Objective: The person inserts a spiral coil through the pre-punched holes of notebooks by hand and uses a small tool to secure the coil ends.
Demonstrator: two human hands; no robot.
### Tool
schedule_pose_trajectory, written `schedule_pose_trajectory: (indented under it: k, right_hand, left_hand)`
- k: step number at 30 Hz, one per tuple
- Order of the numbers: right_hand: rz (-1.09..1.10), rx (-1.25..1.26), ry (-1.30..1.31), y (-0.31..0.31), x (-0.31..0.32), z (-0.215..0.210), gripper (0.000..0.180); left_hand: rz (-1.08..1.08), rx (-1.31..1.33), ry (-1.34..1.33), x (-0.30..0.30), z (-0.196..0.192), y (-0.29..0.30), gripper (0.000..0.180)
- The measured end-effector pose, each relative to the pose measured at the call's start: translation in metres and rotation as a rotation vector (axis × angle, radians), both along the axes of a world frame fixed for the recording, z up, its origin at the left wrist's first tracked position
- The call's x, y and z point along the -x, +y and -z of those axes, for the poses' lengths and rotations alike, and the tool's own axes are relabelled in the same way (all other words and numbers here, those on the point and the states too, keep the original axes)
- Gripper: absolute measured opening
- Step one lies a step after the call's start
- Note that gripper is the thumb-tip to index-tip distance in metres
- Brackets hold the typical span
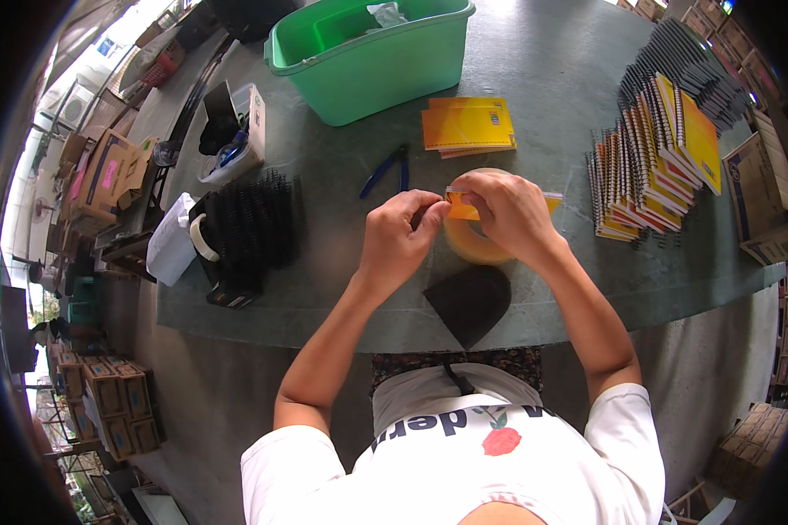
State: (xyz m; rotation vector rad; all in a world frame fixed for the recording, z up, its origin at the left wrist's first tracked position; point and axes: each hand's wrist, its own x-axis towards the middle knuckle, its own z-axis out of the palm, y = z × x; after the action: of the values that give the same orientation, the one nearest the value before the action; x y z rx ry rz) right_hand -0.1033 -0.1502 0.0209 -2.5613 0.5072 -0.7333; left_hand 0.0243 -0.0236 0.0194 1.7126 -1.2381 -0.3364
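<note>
An orange-yellow notebook (460, 210), mostly hidden by my fingers and seen nearly edge-on, is gripped in my right hand (512, 214). My left hand (400, 236) is pinched at the notebook's left end; what its fingertips hold is too small to make out. Below the hands lies a wide yellowish ring (474, 249), like a roll of tape. Blue-handled pliers (403, 166) rest on the table just beyond my left hand. Farther off is a small pile of orange-yellow notebook covers or pages (469, 125). A black rounded flat piece (473, 302) lies near the table's front edge.
A green plastic tub (394, 74) stands at the back. Stacked spiral notebooks (648, 166) lean on the right, beside a cardboard box (762, 197). Black spiral coils (258, 219) and a clear bin (252, 140) occupy the left side of the green table (341, 306).
</note>
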Motion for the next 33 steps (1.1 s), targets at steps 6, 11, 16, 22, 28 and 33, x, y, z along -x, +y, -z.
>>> schedule_pose_trajectory:
  k: [6,11,16,22,28,33]
  right_hand:
    - [-0.105,0.031,-0.002,0.000,0.002,0.000,0.025]
    - [-0.079,0.054,0.014,0.003,0.000,-0.006,0.027]
    - [-0.096,0.171,-0.147,0.001,-0.007,0.006,0.021]
    - [-0.127,-0.120,-0.115,0.000,-0.004,-0.001,0.017]
    - [-0.108,-0.172,-0.162,0.003,-0.002,-0.010,0.026]
    - [-0.116,-0.145,-0.175,0.003,-0.004,-0.010,0.021]
  left_hand:
    - [0.071,-0.409,0.686,-0.019,-0.015,-0.007,0.021]
    - [0.143,0.046,-0.055,-0.023,-0.001,-0.011,0.013]
    - [0.198,0.015,-0.209,-0.033,-0.012,-0.005,0.019]
    - [0.200,-0.050,-0.195,-0.040,-0.015,-0.004,0.025]
    - [0.179,0.059,-0.506,-0.037,-0.013,-0.011,0.023]
    - [0.247,-0.257,-0.659,0.044,0.036,0.016,0.034]
